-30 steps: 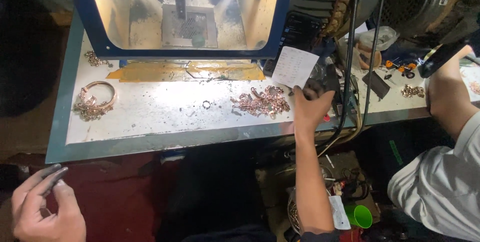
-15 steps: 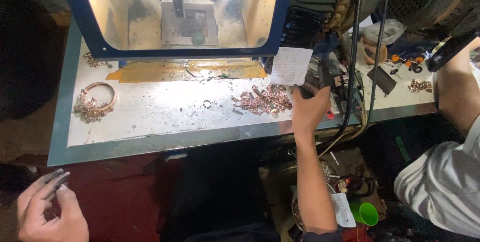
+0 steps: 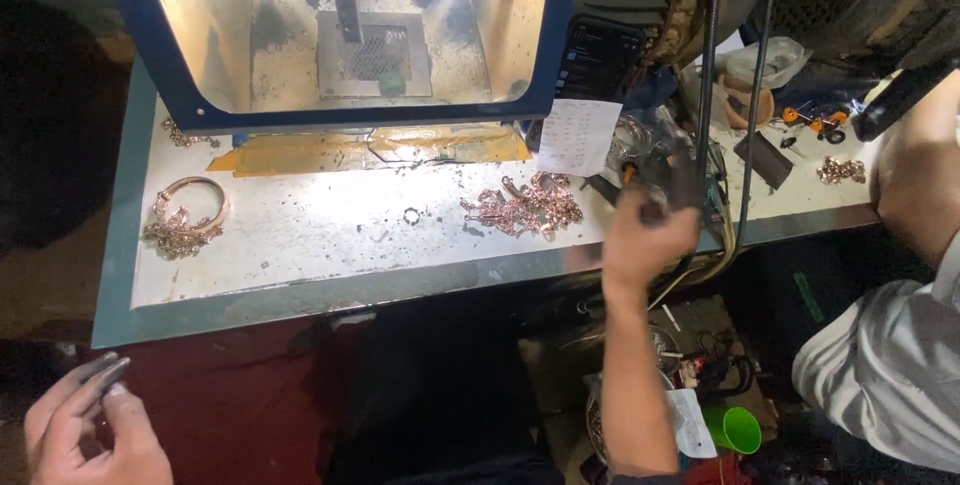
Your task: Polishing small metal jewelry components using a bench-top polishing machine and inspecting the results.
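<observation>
Small dark tool (image 3: 672,183), blurred, at the desk's (image 3: 300,245) right edge beside the chain pile (image 3: 522,205), looks light and stiff, best held mid-body; right hand (image 3: 645,240) grips it, left hand (image 3: 85,425) pinches something thin.

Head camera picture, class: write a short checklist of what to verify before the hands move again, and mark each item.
1. Right hand grips a dark tool: ok.
2. Left hand pinches something thin: cannot tell what.
3. Chain pile lies apart from the right hand: ok.
4. Small ring lies alone on the bench: ok.
5. Bangle away from both hands: ok.
6. Co-worker's arm crowds the bench's right end: not ok.
</observation>
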